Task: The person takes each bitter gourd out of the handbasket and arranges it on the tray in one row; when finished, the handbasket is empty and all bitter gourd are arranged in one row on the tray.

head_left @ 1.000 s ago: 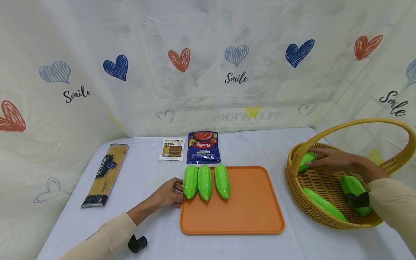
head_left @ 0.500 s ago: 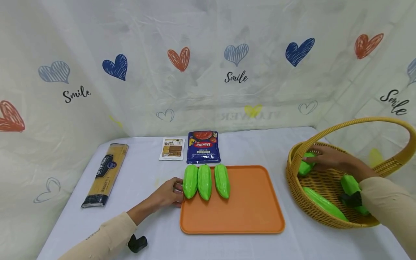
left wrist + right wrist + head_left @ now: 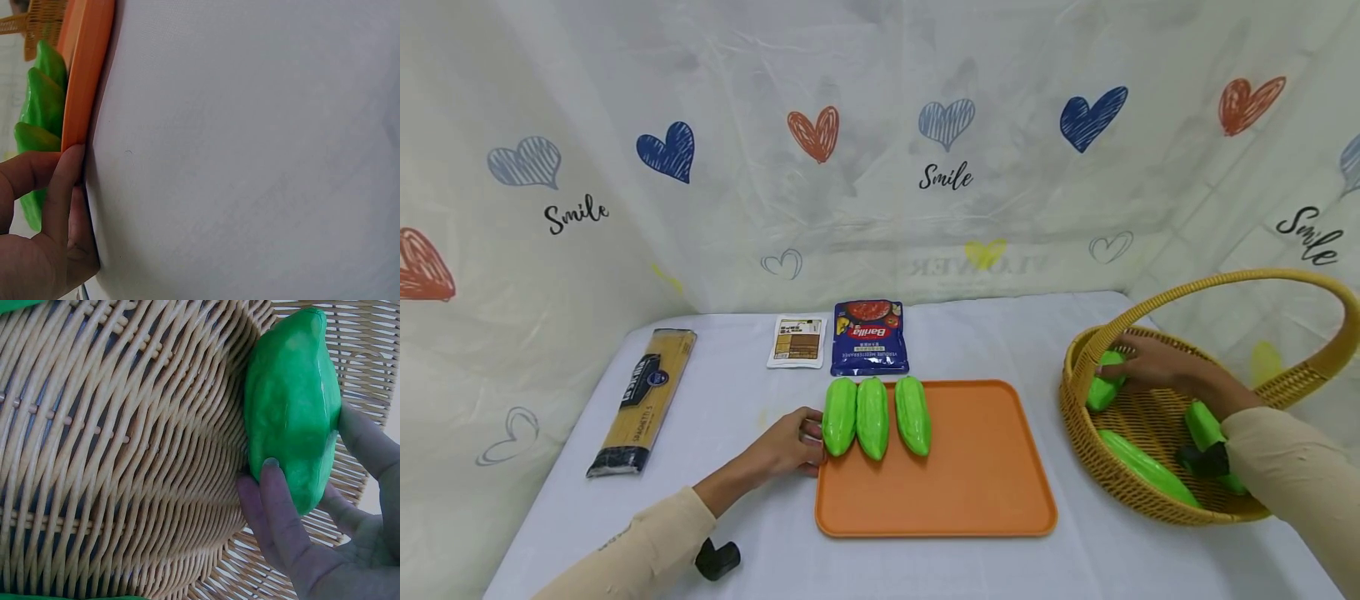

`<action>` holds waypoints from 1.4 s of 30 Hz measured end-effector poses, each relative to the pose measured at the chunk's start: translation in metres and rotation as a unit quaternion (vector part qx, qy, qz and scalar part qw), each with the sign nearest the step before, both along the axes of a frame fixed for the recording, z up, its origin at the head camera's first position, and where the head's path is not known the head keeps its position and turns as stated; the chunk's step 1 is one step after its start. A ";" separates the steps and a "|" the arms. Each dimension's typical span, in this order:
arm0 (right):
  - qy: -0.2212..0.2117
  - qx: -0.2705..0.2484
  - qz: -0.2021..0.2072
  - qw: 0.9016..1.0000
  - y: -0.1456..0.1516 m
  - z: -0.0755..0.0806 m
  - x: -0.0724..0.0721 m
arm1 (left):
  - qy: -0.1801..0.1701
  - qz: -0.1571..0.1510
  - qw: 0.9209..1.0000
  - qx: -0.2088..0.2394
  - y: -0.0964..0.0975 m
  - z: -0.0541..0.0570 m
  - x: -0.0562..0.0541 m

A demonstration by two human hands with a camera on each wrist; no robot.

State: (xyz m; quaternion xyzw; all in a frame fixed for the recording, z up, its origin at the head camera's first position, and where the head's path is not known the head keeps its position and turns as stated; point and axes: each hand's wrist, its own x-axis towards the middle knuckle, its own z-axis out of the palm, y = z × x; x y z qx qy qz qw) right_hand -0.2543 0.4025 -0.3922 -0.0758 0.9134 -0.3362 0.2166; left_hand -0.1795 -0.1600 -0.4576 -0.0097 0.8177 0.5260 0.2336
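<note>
My left hand (image 3: 788,444) pinches the left rim of an orange tray (image 3: 970,483), thumb and finger on the rim in the left wrist view. Three shiny green ridged toy gourds (image 3: 912,417) lie side by side on the tray's left half, two of them close together, tips toward me. Inside the wicker basket (image 3: 1150,408) at the right, my right hand (image 3: 1153,364) grips another green gourd (image 3: 290,412) by one end, with fingers on both its sides. That gourd lies against the basket's woven wall. Two more gourds, such as the near one (image 3: 1150,471), rest in the basket.
The basket's tall handle (image 3: 1225,283) arches over my right arm. Behind the tray lie a blue sauce pouch (image 3: 870,337) and a small white packet (image 3: 797,342). A spaghetti pack (image 3: 643,400) lies at the left. A curtain with printed hearts hangs behind the white-covered table.
My right hand has drawn back slightly and closed round the far gourd in the basket, which has shifted a little toward me. The left hand and the tray have stayed put.
</note>
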 end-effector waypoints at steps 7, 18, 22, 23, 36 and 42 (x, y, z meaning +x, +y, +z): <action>-0.002 -0.001 -0.003 1.000 0.000 0.001 0.002 | 0.000 -0.002 1.000 -0.006 0.001 -0.002 -0.002; -0.002 -0.002 -0.010 1.000 0.000 0.020 0.010 | -0.002 0.000 1.000 -0.002 0.001 -0.003 -0.003; -0.015 0.005 -0.001 1.000 0.000 0.027 0.014 | -0.005 0.004 1.000 -0.007 0.002 -0.003 -0.002; -0.017 0.007 0.002 1.000 0.000 0.028 0.015 | -0.005 0.004 1.000 -0.007 0.002 -0.003 -0.002; -0.009 0.025 -0.003 1.000 -0.001 0.047 0.031 | -0.005 0.005 1.000 -0.009 0.002 -0.003 -0.001; -0.013 0.025 0.004 1.000 0.001 0.054 0.040 | -0.006 0.006 1.000 -0.012 0.002 -0.003 -0.001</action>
